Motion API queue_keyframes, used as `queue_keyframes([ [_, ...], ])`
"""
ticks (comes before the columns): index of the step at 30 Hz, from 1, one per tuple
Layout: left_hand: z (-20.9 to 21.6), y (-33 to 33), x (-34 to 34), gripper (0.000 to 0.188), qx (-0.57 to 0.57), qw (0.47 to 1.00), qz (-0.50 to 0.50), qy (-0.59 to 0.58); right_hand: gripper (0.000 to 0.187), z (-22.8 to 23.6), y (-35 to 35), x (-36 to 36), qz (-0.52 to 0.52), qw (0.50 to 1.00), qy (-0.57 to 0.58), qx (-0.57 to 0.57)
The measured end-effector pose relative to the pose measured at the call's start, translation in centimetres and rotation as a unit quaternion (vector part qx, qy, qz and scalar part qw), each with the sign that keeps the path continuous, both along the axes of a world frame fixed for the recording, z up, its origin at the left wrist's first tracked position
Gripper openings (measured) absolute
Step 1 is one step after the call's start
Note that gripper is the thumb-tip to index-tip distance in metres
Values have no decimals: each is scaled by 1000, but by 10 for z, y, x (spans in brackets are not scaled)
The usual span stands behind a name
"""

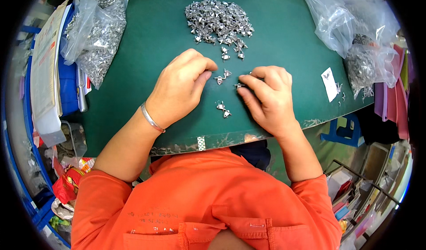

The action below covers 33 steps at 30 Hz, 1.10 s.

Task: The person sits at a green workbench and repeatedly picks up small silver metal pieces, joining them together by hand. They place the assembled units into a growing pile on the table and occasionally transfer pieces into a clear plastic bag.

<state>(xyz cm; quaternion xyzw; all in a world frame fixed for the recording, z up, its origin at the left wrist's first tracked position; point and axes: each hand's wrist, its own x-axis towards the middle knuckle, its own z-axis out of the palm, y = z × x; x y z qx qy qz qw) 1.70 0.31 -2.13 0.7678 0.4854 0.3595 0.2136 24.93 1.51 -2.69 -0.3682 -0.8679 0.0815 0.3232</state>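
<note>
My left hand [179,81] hovers over the green table with its fingers curled and thumb close to the index finger; whatever lies between them is hidden. Between the thumb and fingers of my right hand [270,92] is a small silver metal part [239,86]. In the gap between both hands lie a few similar metal parts [220,79]. Closer to me rests a small group of metal parts [223,110]. Beyond my hands is a large heap of metal parts [218,20], with several loose ones at its near edge.
Clear plastic bags of metal parts stand at the left [100,37] and right [361,66]. A white paper slip [329,85] lies on the green tabletop [151,19] at the right. Stacked papers [46,68] line the left side. A blue stool [344,131] stands below the right edge.
</note>
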Motion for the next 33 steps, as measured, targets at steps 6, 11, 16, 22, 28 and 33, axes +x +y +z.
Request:
queue_keyframes([
  [6,6,-11,18,27,-29,993,-80,-75,17,2,-6,-1,50,996,67,-41],
  [11,4,-13,18,19,-44,993,-55,-98,16,3,-17,5,22,977,142,-155],
  [16,9,-4,-4,8,-39,998,35,-46,15,4,7,18,-94,988,75,-97],
  [22,2,-1,-13,8,-36,998,55,13,19,-2,6,2,-68,996,14,-63],
  [28,0,1,-11,14,-28,995,93,-36,19,6,-4,4,10,994,26,-102],
  [33,8,-1,-9,11,-9,997,67,-38,12,9,-8,24,-84,984,84,-129],
])
